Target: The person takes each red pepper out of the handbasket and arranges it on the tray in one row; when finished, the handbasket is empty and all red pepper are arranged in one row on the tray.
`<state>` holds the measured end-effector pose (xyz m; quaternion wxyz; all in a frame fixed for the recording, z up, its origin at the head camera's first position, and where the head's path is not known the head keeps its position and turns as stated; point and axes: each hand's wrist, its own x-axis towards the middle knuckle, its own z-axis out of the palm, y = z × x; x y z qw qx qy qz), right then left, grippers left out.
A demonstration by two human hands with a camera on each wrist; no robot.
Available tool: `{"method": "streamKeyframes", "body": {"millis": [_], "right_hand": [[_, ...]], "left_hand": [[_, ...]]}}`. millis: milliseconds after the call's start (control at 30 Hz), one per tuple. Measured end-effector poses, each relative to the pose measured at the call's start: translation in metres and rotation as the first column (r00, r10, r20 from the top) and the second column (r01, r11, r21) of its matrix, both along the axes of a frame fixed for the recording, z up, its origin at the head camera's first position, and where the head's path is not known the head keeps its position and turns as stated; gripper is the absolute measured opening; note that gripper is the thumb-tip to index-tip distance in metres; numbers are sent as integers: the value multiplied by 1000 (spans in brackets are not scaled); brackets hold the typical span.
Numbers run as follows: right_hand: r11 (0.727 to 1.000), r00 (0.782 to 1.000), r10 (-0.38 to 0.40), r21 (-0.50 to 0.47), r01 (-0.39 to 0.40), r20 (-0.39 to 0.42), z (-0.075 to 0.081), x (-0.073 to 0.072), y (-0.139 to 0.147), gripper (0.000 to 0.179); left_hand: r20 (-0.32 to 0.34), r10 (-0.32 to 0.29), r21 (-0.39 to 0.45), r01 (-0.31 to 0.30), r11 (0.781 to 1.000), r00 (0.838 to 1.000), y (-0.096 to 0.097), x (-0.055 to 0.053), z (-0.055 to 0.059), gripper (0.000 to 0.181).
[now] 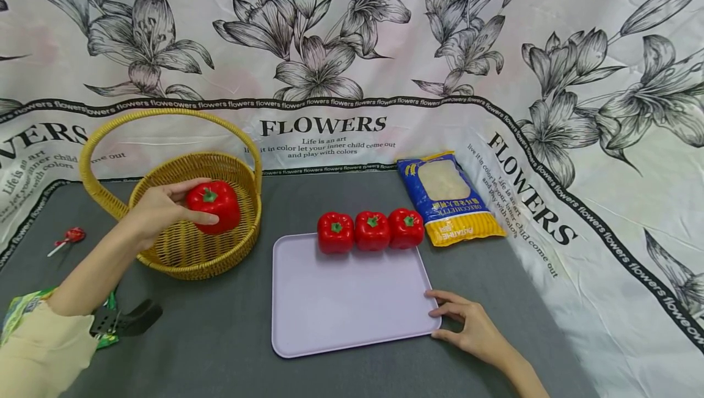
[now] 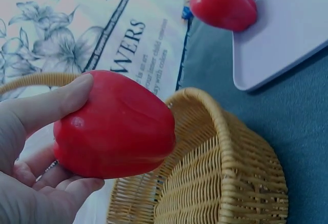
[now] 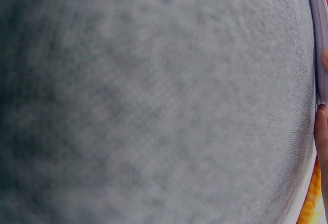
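My left hand (image 1: 159,208) grips a glossy red bell pepper (image 1: 225,205) with a green stem, thumb on one side and fingers on the other. The pepper is over the opening of a yellow wicker basket (image 1: 198,269) with a tall arched handle. In the left wrist view the held bell pepper (image 2: 115,126) is in front of the basket's rim (image 2: 220,131). My right hand (image 1: 467,327) holds the near right corner of a pale lilac tray (image 1: 352,300), fingertips on its side rim and thumb at the corner. Three more red bell peppers (image 1: 372,231) sit in a row along the tray's far edge.
A blue and yellow pasta bag (image 1: 448,199) lies behind the tray on the right. Left of the basket is a red lollipop (image 1: 70,238). A green packet (image 1: 107,340) is partly hidden under my left forearm. Flower-printed cloth hangs behind the grey table.
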<state>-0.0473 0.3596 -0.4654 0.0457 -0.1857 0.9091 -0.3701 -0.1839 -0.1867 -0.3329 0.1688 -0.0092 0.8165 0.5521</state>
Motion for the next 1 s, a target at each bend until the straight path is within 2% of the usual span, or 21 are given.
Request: {"method": "streamKeyframes", "body": {"millis": [133,300,467,667,1000], "right_hand": [[1000,1000,5,5,-5,-19,0,0,-1,29],[1000,1000,-6,-4,6,8,1,1,-1,29],[1000,1000,4,-7,-4,-12,-1,0,0,28],[1000,1000,-1,-1,1,-9,-2,0,0,28],[1000,1000,-3,11,3,-31,-1,0,-1,28]], "left_hand": [[2,-18,18,17,1000,1000,4,5,2,85],[-17,-66,44,67,997,998,12,10,5,79],[-32,-104,75,106,992,994,22,15,6,76],[-40,-118,113,122,986,992,29,18,6,74],[-60,-141,123,148,981,988,48,24,7,74]]}}
